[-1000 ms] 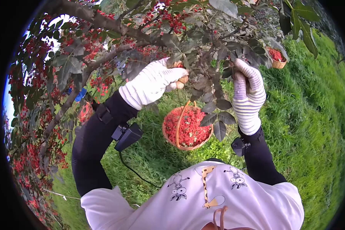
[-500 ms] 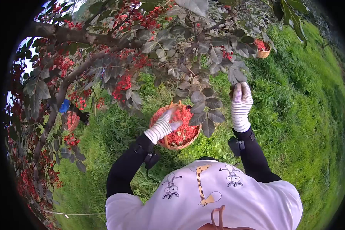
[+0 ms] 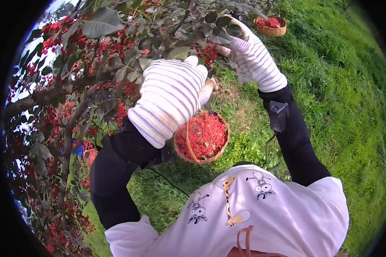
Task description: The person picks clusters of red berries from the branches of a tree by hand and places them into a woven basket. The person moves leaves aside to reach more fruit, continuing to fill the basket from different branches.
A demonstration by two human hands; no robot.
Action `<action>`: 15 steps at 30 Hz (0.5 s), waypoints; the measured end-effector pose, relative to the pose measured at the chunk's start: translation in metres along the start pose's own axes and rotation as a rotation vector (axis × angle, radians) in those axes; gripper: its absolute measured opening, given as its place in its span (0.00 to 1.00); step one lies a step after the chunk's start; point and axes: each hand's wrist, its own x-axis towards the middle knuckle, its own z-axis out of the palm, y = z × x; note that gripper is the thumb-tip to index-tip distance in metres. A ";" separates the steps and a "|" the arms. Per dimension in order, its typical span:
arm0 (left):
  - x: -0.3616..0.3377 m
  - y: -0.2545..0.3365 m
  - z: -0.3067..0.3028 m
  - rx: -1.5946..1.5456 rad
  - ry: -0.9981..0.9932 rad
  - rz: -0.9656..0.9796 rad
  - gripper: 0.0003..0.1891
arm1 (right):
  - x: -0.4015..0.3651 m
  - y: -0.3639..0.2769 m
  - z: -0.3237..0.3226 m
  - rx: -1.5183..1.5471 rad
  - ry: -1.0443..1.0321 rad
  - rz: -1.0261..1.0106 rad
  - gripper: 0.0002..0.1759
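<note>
My left hand (image 3: 169, 96), in a white glove with purple stripes, is raised among the leaves, back of the hand toward me. Its fingers curl away and its thumb points down; what they hold, if anything, is hidden. My right hand (image 3: 257, 62), gloved alike, reaches into the foliage from the right with fingers and thumb apart around dark leaves (image 3: 221, 36). Between the two hands hangs a cluster of small red berries (image 3: 208, 53), close to the right thumb. Below the left hand, a wicker basket (image 3: 188, 139) holds a heap of red berries (image 3: 208, 135).
Another wicker basket (image 3: 271, 31) with red berries stands on the grass at the upper right. A thick branch (image 3: 51, 96) and berry-laden twigs fill the left side. Something blue (image 3: 77, 147) shows behind the foliage. Green grass (image 3: 339, 111) slopes along the right.
My left hand has risen from the basket into the branches, nearer the camera. The right hand has moved up and left into the leaves, its fingers now spread. The view has shifted.
</note>
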 end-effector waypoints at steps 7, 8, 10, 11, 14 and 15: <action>-0.009 -0.009 0.003 0.067 0.082 -0.018 0.17 | 0.015 0.000 0.013 -0.895 -0.195 0.189 0.28; -0.010 -0.011 0.008 0.068 0.155 -0.003 0.17 | 0.016 0.000 0.015 -0.860 -0.193 0.220 0.28; -0.011 -0.013 0.014 0.068 0.230 0.022 0.17 | 0.018 0.004 0.013 -0.758 -0.192 0.259 0.27; -0.012 -0.014 0.015 0.068 0.271 0.033 0.16 | 0.019 0.004 0.010 -0.692 -0.195 0.266 0.26; -0.013 -0.013 0.015 -0.006 0.300 0.049 0.14 | 0.008 -0.004 -0.018 -0.300 -0.143 0.338 0.19; -0.013 -0.012 0.017 -0.049 0.335 0.063 0.14 | 0.002 -0.003 -0.023 -0.128 -0.060 0.402 0.18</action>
